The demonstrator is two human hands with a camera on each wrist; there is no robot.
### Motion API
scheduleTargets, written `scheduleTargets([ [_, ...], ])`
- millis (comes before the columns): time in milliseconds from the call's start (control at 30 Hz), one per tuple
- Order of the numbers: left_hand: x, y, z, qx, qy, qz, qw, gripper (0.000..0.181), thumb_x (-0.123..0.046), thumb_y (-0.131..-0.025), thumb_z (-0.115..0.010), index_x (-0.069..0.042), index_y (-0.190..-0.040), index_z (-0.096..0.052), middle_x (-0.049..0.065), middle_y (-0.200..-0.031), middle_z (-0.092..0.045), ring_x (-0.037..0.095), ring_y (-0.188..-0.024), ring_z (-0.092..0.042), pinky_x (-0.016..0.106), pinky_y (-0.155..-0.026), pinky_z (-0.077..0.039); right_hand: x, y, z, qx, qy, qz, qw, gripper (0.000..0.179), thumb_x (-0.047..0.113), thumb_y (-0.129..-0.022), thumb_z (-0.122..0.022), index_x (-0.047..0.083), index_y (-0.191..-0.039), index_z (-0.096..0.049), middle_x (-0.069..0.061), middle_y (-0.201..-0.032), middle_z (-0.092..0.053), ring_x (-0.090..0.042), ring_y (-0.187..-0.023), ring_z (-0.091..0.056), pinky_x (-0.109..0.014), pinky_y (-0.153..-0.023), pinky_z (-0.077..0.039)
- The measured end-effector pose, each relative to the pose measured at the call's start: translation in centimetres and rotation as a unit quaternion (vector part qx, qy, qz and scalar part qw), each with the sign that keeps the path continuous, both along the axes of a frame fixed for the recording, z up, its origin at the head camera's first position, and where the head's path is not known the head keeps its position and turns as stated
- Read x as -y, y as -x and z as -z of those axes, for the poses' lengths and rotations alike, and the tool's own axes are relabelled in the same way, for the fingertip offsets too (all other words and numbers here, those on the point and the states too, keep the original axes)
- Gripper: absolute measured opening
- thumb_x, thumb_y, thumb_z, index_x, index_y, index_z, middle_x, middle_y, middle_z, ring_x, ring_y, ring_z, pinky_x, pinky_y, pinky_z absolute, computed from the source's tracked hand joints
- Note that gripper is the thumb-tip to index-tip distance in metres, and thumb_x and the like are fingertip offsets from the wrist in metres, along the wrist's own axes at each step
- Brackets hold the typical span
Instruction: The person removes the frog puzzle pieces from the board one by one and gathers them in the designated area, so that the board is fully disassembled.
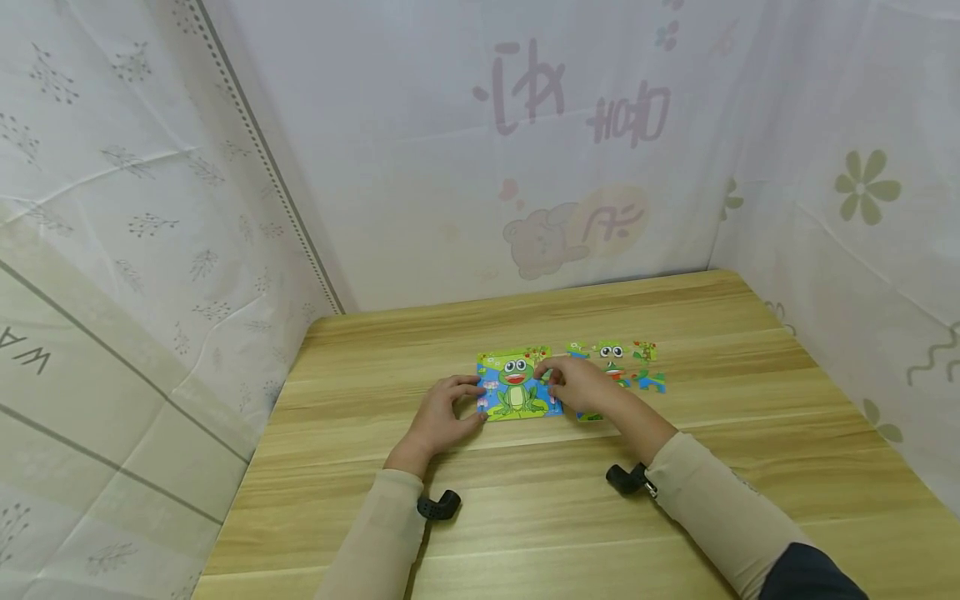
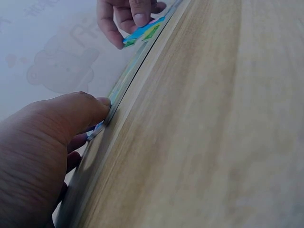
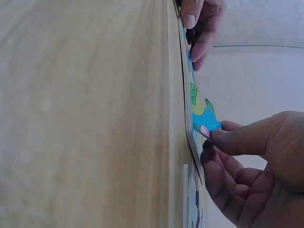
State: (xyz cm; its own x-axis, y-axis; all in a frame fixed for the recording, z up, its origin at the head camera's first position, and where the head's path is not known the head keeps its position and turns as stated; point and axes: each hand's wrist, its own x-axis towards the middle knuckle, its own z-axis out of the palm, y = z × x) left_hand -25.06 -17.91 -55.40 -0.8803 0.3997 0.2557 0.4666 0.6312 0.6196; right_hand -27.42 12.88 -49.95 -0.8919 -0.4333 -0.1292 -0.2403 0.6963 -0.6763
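Observation:
A frog picture puzzle (image 1: 516,400) lies on the wooden table, green and blue with a wide red mouth. My left hand (image 1: 441,412) rests at its left side, thumb near the lower corner and fingers spread along the edge. In the left wrist view, that thumb (image 2: 97,110) touches the board's rim. Over the puzzle's right side, my right hand (image 1: 581,386) pinches a puzzle piece (image 3: 205,118) between thumb and fingers. This piece is blue, green and pink, and tilts up from the board in the right wrist view. My right hand partly hides the puzzle's right edge.
Right of the puzzle lie several loose pieces, among them one with frog eyes (image 1: 611,352), a blue and green one (image 1: 651,382) and one with red dots (image 1: 644,350). A printed white curtain (image 1: 420,167) hangs behind the table (image 1: 525,517).

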Motion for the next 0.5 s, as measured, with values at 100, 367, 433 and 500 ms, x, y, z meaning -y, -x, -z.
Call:
scheduleTargets([
  [100, 0.0, 0.1, 0.0, 0.004, -0.002, 0.000, 1.0000, 0.038, -0.026, -0.091, -0.084, -0.016, -0.126, -0.075, 0.000, -0.147, -0.059, 0.028, -0.141, -0.049, 0.055, -0.118, -0.038, -0.1, 0.1, 0.0, 0.007, 0.012, 0.002, 0.9999, 0.029, 0.004, -0.103, -0.066, 0.016, -0.128, -0.071, -0.002, -0.092, -0.063, -0.018, -0.068, -0.058, -0.029, -0.056, -0.045],
  [367, 0.0, 0.2, 0.0, 0.014, -0.001, -0.003, 0.9999, 0.038, -0.026, -0.091, -0.084, -0.017, -0.127, -0.075, -0.003, -0.148, -0.059, 0.027, -0.141, -0.048, 0.052, -0.119, -0.037, -0.6, 0.2, 0.1, 0.022, 0.054, 0.010, 0.9982, 0.029, 0.005, -0.101, -0.068, 0.016, -0.127, -0.073, -0.004, -0.095, -0.063, -0.020, -0.072, -0.060, -0.029, -0.056, -0.046],
  [433, 0.0, 0.2, 0.1, 0.013, -0.001, -0.003, 0.9999, 0.038, -0.027, -0.091, -0.084, -0.017, -0.127, -0.075, -0.003, -0.148, -0.059, 0.026, -0.141, -0.048, 0.052, -0.119, -0.037, -0.9, 0.2, 0.2, 0.017, 0.060, 0.008, 0.9980, 0.030, 0.005, -0.102, -0.068, 0.015, -0.129, -0.072, -0.003, -0.096, -0.064, -0.020, -0.075, -0.062, -0.030, -0.057, -0.048],
  [500, 0.0, 0.1, 0.1, 0.011, -0.001, -0.003, 0.9999, 0.038, -0.027, -0.091, -0.084, -0.017, -0.127, -0.075, -0.003, -0.147, -0.059, 0.026, -0.141, -0.048, 0.052, -0.119, -0.037, -1.2, 0.2, 0.2, 0.013, 0.064, 0.007, 0.9978, 0.031, 0.005, -0.101, -0.068, 0.015, -0.130, -0.072, -0.003, -0.097, -0.065, -0.020, -0.079, -0.063, -0.032, -0.061, -0.051],
])
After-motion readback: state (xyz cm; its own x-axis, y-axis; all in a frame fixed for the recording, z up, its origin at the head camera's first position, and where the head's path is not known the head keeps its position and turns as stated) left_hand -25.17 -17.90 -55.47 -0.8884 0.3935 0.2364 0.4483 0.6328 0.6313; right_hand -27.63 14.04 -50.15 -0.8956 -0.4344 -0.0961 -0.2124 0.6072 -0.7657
